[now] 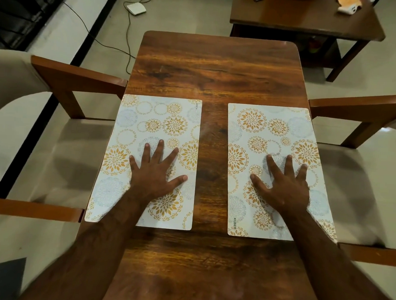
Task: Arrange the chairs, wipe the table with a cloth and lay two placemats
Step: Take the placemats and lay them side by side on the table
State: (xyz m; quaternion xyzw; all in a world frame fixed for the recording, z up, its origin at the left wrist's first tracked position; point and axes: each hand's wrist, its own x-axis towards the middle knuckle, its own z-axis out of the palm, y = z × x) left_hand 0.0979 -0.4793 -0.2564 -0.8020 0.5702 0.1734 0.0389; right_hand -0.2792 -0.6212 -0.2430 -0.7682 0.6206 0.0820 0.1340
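On the brown wooden table (214,67), two white floral rectangular placemats (148,116) (283,126) lie apart; left hand (157,173) and right hand (283,186) press them, fingers spread flat.

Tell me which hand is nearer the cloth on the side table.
Right. The right hand rests on the right placemat, the cloth beyond it; the left hand rests on the left placemat, farther off.

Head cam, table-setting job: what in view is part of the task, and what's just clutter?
Job: left placemat under the flat left hand; right placemat under the flat right hand; table; left chair; right chair.
Lying about: side table; crumpled orange-and-white item on it; white box on the floor.
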